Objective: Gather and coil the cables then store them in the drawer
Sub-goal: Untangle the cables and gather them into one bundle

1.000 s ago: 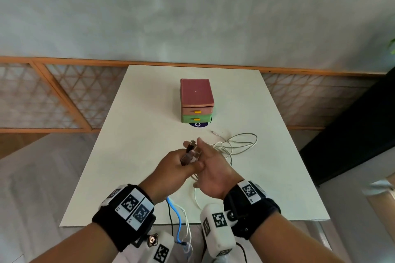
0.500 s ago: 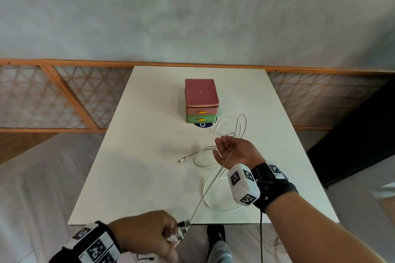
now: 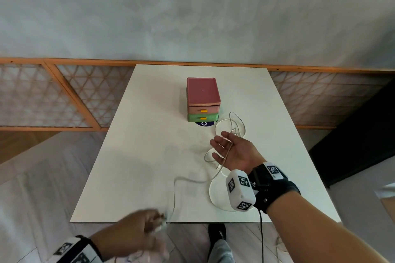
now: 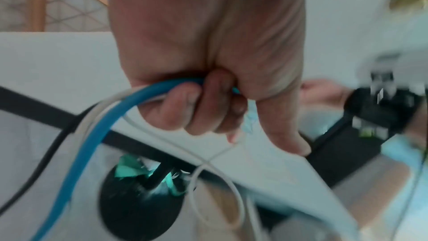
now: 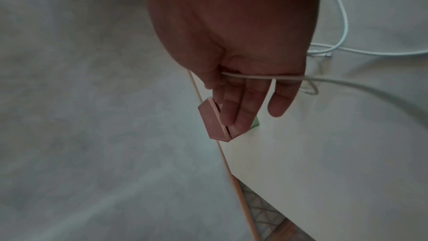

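Note:
A thin white cable [image 3: 192,181] trails over the white table [image 3: 149,134] in loose loops, some near the drawer unit [image 3: 203,100]. That unit has a pink top, a pink drawer and a green drawer, both closed. My right hand [image 3: 230,149] hovers palm-up over the table with straight fingers [image 5: 245,102], and the white cable [image 5: 254,77] lies across them. My left hand [image 3: 149,224], blurred, is at the table's near edge. Its fist [image 4: 208,107] grips a bundle: a blue cable [image 4: 92,144], white strands and a black one that hang below it.
A wooden lattice rail [image 3: 64,96] runs behind the table under a grey wall. Dark furniture [image 3: 352,145] stands to the right. My foot [image 3: 217,230] shows on the wooden floor just under the table's near edge.
My hands, together a second ago, have parted: the left pulled back to the near edge with the cable ends. The taut white cable has since gone slack on the table, and my right palm has opened.

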Demonstrator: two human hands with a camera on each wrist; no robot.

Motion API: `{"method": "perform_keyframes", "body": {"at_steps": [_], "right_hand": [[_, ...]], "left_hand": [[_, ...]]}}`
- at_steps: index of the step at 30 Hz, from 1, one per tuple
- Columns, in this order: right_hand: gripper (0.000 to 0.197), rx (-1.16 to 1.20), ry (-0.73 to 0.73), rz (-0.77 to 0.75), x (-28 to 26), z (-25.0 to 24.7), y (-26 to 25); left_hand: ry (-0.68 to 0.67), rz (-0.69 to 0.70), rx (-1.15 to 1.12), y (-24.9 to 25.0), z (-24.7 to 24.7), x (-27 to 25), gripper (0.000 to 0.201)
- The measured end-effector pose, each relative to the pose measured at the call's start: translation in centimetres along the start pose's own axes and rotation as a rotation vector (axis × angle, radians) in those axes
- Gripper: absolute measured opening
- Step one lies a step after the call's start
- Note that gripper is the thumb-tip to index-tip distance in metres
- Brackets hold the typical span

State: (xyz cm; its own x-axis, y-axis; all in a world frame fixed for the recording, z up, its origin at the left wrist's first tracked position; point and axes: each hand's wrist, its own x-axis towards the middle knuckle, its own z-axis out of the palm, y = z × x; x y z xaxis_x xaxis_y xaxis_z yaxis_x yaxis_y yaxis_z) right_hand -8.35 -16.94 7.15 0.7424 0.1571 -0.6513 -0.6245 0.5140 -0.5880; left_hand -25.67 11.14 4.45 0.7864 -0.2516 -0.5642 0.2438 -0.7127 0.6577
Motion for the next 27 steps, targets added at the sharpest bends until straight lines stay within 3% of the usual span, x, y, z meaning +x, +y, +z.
{"method": "perform_keyframes", "body": {"at_steps": [2, 4, 6, 10, 14, 17, 20, 22, 27], "right_hand": [[0.018, -0.012, -0.028, -0.011, -0.2, 0.1, 0.6], [0.015, -0.012, -0.055, -0.016, -0.5, 0.5, 1.3], [0.017, -0.018, -0.083, -0.009, -0.9, 1.1, 2.2], [0.024, 0.021, -0.185, 0.030, -2.3, 2.7, 3.4], [0.034, 0.044, -0.250, 0.103, -3.3, 3.3, 3.3], [0.036, -0.013, -0.217, 0.131, -2.7, 2.3, 2.3], [0.027, -0.008, -0.160, 0.152, -1.6, 1.6, 1.3], [0.021, 0.015, -0.129, 0.135, -1.0, 1.3, 0.6], [0.019, 0.066, -0.036, 0.088, 0.0, 1.3, -1.2]], "left_hand": [[0.260, 0.004, -0.195, 3.4, -1.8, 1.0, 0.051], [0.553, 0.104, -0.250, 6.7, -2.9, 2.2, 0.035], [0.641, 0.186, -0.299, 10.2, -3.1, 3.6, 0.026], [0.541, 0.276, -0.264, 14.1, -1.2, 6.6, 0.023], [0.460, 0.262, -0.218, 13.6, 0.0, 8.0, 0.021], [0.355, 0.256, -0.194, 12.4, 0.3, 7.4, 0.009], [0.180, 0.259, -0.127, 11.0, 0.2, 5.4, 0.034], [0.056, 0.267, -0.060, 10.2, 0.1, 3.8, 0.040], [-0.111, 0.161, 0.029, 7.6, 0.2, 1.2, 0.024]]}}
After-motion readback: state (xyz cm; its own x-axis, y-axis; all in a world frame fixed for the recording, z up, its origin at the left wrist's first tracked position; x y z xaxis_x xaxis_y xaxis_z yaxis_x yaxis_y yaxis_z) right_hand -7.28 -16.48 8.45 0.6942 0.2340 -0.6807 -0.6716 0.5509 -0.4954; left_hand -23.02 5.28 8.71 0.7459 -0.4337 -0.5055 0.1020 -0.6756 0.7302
